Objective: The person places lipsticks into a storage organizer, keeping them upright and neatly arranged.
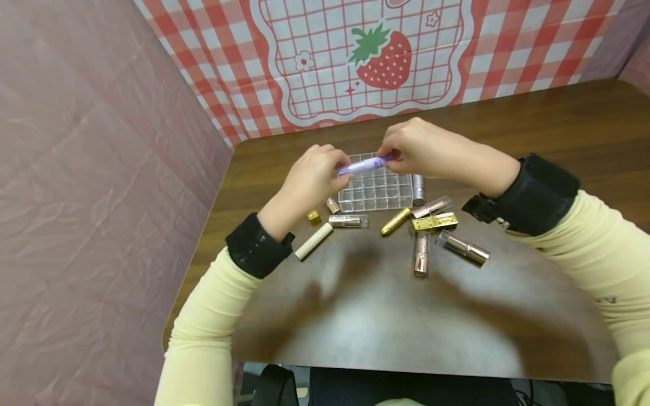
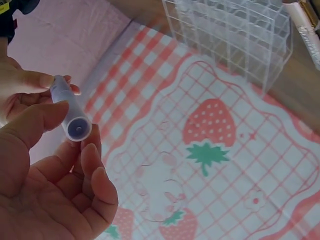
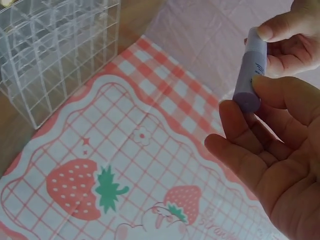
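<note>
Left hand [image 1: 312,175] and right hand [image 1: 424,149] each pinch one end of a purple lipstick tube [image 1: 364,164], held level above the clear compartment organizer [image 1: 376,194] on the desk [image 1: 406,316].

I'm looking down at a dark brown wooden desk [image 1: 558,129] with a rounded near-left corner, and soft light glares pale off its near half. On my left stands a wall draped in wrinkled pink cloth [image 1: 91,186]. Straight ahead hangs a red-and-white checked cloth [image 1: 513,51], and on it a white gridded panel carries a red strawberry [image 1: 388,59] with green leaves.
</note>
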Available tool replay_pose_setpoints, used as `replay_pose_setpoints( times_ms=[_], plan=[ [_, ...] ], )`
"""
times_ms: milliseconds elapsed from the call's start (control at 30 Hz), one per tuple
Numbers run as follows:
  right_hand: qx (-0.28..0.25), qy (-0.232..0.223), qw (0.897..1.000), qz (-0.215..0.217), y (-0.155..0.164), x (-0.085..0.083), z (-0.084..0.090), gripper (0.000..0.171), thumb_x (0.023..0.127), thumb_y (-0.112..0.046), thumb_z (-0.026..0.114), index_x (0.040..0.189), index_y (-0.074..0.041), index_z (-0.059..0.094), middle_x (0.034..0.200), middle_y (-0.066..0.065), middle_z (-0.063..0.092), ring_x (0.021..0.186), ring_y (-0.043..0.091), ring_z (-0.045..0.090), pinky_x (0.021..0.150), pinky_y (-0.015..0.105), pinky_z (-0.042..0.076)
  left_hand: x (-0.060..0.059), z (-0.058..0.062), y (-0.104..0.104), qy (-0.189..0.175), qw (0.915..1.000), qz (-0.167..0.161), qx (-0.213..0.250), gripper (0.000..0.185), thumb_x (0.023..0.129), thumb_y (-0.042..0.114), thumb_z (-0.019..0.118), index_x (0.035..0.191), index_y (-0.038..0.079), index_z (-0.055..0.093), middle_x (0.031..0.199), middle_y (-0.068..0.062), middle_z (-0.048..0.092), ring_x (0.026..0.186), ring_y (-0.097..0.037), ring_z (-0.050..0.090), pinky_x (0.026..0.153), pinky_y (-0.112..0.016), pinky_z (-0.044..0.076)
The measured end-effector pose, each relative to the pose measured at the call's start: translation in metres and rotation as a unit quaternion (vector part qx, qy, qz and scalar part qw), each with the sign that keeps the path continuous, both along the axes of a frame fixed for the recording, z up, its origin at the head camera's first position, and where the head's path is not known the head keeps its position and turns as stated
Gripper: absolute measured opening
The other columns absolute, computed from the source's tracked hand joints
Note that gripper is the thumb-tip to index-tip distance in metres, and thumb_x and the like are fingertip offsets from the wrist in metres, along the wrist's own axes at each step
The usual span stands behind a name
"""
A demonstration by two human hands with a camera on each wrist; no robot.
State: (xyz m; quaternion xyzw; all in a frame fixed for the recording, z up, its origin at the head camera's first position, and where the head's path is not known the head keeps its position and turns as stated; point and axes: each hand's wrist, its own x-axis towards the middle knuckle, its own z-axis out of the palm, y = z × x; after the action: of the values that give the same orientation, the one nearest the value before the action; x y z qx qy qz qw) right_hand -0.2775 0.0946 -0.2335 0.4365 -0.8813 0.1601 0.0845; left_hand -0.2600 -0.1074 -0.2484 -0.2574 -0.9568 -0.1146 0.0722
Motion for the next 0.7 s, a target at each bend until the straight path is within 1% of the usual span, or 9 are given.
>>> replay_pose_setpoints(
  times_ms=[200, 267, 367, 467, 567, 700],
  plan=[
    [-0.014, 0.015, 1.0, 0.003, -0.002, -0.019, -0.013, 0.01, 0.076, 0.005, 0.063, 0.085, 0.009, 0.067, 0.08, 0.017, 0.064, 0.07, 0.025, 0.061, 0.063, 0.035, 0.052, -0.023, -0.011, -0.003, -0.025, 0.9993, 0.0, 0.026, 0.022, 0.085, 0.016, 0.063, 0.101, 0.001, 0.066, 0.095, -0.009, 0.062, 0.088, -0.021, 0.053, 0.078, -0.03, 0.043],
    [-0.022, 0.013, 1.0, 0.003, -0.003, -0.027, -0.015, 0.011, 0.077, 0.005, 0.062, 0.085, 0.009, 0.067, 0.08, 0.018, 0.063, 0.07, 0.025, 0.06, 0.063, 0.036, 0.051, -0.03, -0.013, -0.005, -0.035, 0.9989, 0.004, 0.032, 0.022, 0.085, 0.016, 0.062, 0.101, 0.001, 0.066, 0.095, -0.009, 0.062, 0.089, -0.021, 0.053, 0.079, -0.031, 0.043],
    [-0.029, -0.001, 1.0, -0.006, -0.005, -0.038, -0.019, 0.012, 0.079, 0.003, 0.062, 0.087, 0.009, 0.068, 0.082, 0.018, 0.064, 0.072, 0.026, 0.06, 0.065, 0.036, 0.051, -0.042, -0.017, -0.008, -0.054, 0.9973, 0.014, 0.049, 0.021, 0.085, 0.016, 0.062, 0.101, 0.002, 0.065, 0.094, -0.009, 0.061, 0.088, -0.02, 0.053, 0.079, -0.03, 0.043],
    [-0.03, -0.024, 0.999, -0.022, -0.006, -0.049, -0.023, 0.014, 0.081, 0.001, 0.061, 0.091, 0.008, 0.068, 0.085, 0.017, 0.064, 0.074, 0.025, 0.06, 0.066, 0.036, 0.05, -0.054, -0.023, -0.011, -0.073, 0.9939, 0.023, 0.079, 0.021, 0.086, 0.016, 0.061, 0.101, 0.002, 0.065, 0.093, -0.009, 0.06, 0.085, -0.018, 0.053, 0.076, -0.028, 0.043],
    [-0.03, -0.037, 0.998, -0.033, -0.008, -0.06, -0.027, 0.015, 0.082, 0.0, 0.06, 0.093, 0.007, 0.068, 0.086, 0.017, 0.064, 0.075, 0.025, 0.061, 0.067, 0.036, 0.05, -0.064, -0.029, -0.015, -0.096, 0.9865, 0.034, 0.128, 0.021, 0.086, 0.016, 0.062, 0.101, 0.003, 0.065, 0.09, -0.008, 0.06, 0.08, -0.016, 0.052, 0.071, -0.026, 0.042],
    [-0.035, -0.038, 0.998, -0.031, -0.012, -0.073, -0.034, 0.015, 0.081, 0.0, 0.061, 0.092, 0.007, 0.068, 0.086, 0.018, 0.065, 0.075, 0.026, 0.061, 0.068, 0.037, 0.051, -0.075, -0.038, -0.02, -0.135, 0.9699, 0.054, 0.196, 0.02, 0.085, 0.017, 0.064, 0.101, 0.004, 0.064, 0.086, -0.007, 0.06, 0.076, -0.016, 0.051, 0.065, -0.024, 0.039]
  ],
)
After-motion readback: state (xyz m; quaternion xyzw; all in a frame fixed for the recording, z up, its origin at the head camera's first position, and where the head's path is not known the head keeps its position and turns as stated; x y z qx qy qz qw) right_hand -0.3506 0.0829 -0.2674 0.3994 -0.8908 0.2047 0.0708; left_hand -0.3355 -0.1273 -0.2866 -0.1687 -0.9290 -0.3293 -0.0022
